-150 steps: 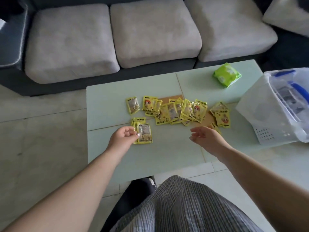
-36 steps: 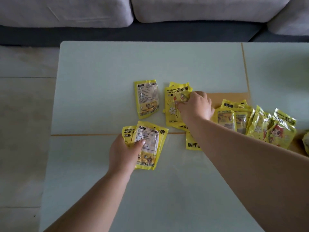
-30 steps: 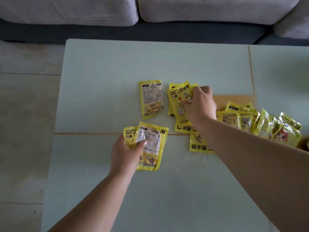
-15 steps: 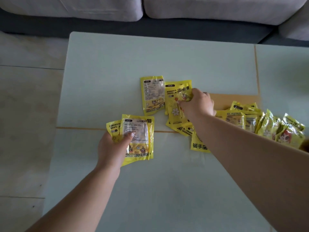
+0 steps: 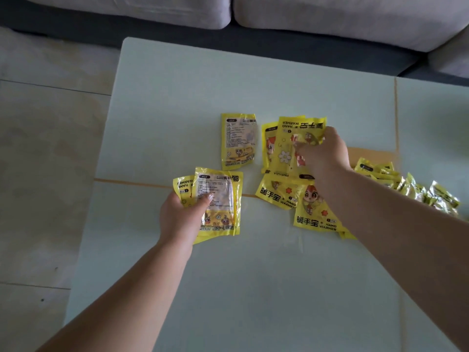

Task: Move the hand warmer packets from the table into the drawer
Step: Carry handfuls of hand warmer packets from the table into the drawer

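Note:
Yellow hand warmer packets lie scattered on the pale green table (image 5: pixel 177 92). My left hand (image 5: pixel 181 215) grips a small stack of packets (image 5: pixel 220 201) just above the table, thumb on top. My right hand (image 5: pixel 322 153) pinches a packet with a cartoon figure (image 5: pixel 291 146), its near end lifted off the others. One packet (image 5: pixel 237 141) lies alone, back side up, between the two hands. Two more (image 5: pixel 279 193) lie face up under my right forearm. A heap of packets (image 5: pixel 416 189) sits at the right edge. No drawer is in view.
A grey sofa (image 5: pixel 330 19) with a dark base runs along the far side of the table. Light floor tiles (image 5: pixel 45 153) lie to the left. A brown cardboard piece (image 5: pixel 368 154) shows under the packets at the right.
My right hand has pulled the cartoon packet up off the pile. My left hand has shifted left and a little nearer with its stack. The view has tilted slightly.

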The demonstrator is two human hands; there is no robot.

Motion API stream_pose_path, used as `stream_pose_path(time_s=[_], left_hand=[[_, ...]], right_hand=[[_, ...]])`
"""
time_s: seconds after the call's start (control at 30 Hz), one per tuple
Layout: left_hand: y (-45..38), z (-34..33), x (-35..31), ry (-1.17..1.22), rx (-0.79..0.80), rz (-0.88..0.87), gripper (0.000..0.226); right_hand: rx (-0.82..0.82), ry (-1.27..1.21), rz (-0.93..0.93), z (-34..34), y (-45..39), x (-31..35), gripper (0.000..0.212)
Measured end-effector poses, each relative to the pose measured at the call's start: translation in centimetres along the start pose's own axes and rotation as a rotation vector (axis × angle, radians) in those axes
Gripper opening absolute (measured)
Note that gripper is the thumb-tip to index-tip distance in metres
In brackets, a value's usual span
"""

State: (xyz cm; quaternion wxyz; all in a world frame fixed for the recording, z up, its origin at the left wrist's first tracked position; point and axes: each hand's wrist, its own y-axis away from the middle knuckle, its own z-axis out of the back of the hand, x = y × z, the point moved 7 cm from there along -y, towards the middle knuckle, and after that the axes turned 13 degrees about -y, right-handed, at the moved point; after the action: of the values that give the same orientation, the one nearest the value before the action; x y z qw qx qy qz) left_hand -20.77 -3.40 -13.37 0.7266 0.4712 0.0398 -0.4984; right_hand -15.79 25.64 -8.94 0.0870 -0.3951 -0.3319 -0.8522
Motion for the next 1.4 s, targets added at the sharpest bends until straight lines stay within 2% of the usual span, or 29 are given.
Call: stream_pose_path(time_s=[0.1, 0.17, 0.27, 0.37, 0.53, 0.7, 0.87, 1.07, 1.27, 1.4], left_hand=[[-0.1, 0.0, 0.0, 0.018, 0.013, -0.003, 0.013], [-0.2, -0.1, 0.0, 0.013, 0.018, -0.005, 0.013], [-0.3, -0.1, 0.1, 0.013, 0.013, -0.001, 0.014], [-0.3, -0.1, 0.1, 0.012, 0.023, -0.003, 0.017], [-0.4, 0.0, -0.2, 0.015, 0.049, -0.016, 0.016], [-0.2, 0.2, -0.6, 0.018, 0.084, -0.009, 0.012], [-0.3, 0.3, -0.5, 0.013, 0.08, -0.004, 0.013], [0.1, 0.3, -0.2, 0.011, 0.046, 0.0, 0.018], [-0.1, 0.2, 0.1, 0.003, 0.034, 0.015, 0.019], [-0.1, 0.3, 0.4, 0.026, 0.039, 0.013, 0.018]], right_hand=[[-0.039, -0.352, -0.175, 0.4, 2.1, -0.4, 0.015], [-0.006, -0.545, -0.292, -0.8, 3.5, -0.5, 0.009], [0.083, -0.782, -0.403, -4.1, 4.7, 0.0, 0.012], [0.097, -0.622, -0.367, -6.6, 4.4, 0.3, 0.016], [0.129, -0.047, -0.124, -9.2, 2.4, 0.3, 0.015], [0.074, 0.122, -0.037, -9.6, 1.4, 0.2, 0.032], [0.105, 0.192, 0.033, -10.2, 1.9, 0.7, 0.036], [0.125, 0.267, 0.105, -10.9, 3.1, 1.3, 0.051], [0.205, 0.043, 0.059, -11.2, 3.0, 1.0, 0.062], [0.24, -0.124, -0.087, -10.4, 2.7, -0.1, 0.072]])
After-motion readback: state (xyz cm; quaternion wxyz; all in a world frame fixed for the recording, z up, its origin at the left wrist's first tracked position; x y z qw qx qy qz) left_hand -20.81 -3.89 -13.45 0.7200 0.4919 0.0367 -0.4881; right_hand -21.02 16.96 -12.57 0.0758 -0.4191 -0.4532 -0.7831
